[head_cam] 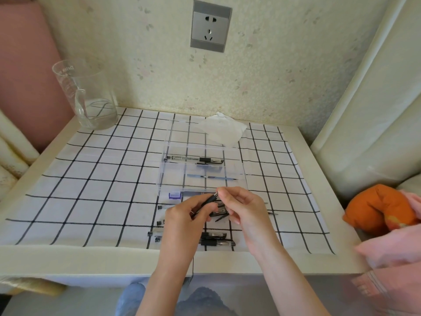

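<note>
head view: your left hand [184,216] and right hand [242,205] are pinching a black pen [210,199] near the clear box [174,172] edge; jug [91,99] showing "drink".

Printed matter on the tabletop objects. Glass pitcher [91,99]: white lettering just below the rim reads "Drink"; the letters following it and the line beneath are too faint to make out. Gel pen [193,158] in the clear plastic organizer [239,165]: a printed band runs along the barrel, too small to read. Purple label [175,195] at the organizer's near left corner: print present, illegible.
</note>
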### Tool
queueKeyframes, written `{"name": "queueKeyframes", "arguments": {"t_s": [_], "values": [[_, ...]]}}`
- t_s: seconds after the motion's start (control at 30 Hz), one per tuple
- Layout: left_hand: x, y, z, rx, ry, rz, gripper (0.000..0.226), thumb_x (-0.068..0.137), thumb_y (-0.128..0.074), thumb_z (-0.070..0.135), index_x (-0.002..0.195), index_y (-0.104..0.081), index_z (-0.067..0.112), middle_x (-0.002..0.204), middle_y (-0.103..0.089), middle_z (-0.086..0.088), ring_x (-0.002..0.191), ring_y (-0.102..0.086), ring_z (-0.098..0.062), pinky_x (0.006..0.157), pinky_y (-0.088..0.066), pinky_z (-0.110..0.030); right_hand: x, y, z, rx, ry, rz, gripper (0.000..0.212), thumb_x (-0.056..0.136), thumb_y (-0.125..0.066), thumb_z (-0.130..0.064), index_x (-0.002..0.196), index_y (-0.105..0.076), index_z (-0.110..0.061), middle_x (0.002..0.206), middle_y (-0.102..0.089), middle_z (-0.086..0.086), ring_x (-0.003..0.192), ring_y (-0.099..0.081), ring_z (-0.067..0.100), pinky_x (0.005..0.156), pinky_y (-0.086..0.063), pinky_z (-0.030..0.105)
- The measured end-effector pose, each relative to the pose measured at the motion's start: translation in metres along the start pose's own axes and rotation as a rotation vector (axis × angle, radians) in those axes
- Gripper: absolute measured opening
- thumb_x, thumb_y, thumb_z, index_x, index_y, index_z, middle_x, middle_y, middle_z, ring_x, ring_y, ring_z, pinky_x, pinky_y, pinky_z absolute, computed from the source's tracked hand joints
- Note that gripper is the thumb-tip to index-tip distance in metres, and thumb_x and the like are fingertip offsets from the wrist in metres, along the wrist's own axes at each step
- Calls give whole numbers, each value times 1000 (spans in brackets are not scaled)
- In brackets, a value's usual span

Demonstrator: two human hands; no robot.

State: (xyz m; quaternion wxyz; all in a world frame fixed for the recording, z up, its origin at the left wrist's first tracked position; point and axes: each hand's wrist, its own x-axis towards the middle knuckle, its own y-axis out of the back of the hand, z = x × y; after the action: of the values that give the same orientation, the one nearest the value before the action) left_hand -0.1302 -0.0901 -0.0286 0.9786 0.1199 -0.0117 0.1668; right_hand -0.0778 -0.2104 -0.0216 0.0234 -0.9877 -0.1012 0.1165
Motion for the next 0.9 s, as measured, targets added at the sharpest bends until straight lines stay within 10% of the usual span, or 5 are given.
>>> {"name": "queueKeyframes", "arguments": {"t_s": [0.2,0.53,0.77,0.9], "values": [[0,2,-2,-17,29,17,19,82,-66,18,88,-69,36,71,-69,16,62,-61,-2,62,-46,-7,-1,3,1,-206,169,23,9,83,-69,-24,87,-72,-18,59,-63,-18,55,-53,-3,53,-39,9],[0,2,-1,-15,24,31,13,86,-61,20,87,-65,33,74,-68,19,61,-59,0,57,-42,-5,-1,37,46,-1244,614,20,16,75,-76,-21,89,-68,-20,95,-56,-6,91,-45,5,65,-31,5],[1,3,-3,-17,31,32,13,86,-60,20,95,-69,23,71,-69,17,59,-58,1,58,-42,-5,2,40,43,-1249,718,0,11,86,-58,-29,84,-65,-20,86,-60,-9,86,-45,8,72,-40,19],[1,4,-4,-25,38,32,13,85,-61,20,95,-69,23,70,-69,15,60,-59,0,59,-43,-5,-10,38,26,-710,416,22,7,91,-55,-27,94,-60,-25,86,-67,-12,81,-61,1,73,-46,14]]}}
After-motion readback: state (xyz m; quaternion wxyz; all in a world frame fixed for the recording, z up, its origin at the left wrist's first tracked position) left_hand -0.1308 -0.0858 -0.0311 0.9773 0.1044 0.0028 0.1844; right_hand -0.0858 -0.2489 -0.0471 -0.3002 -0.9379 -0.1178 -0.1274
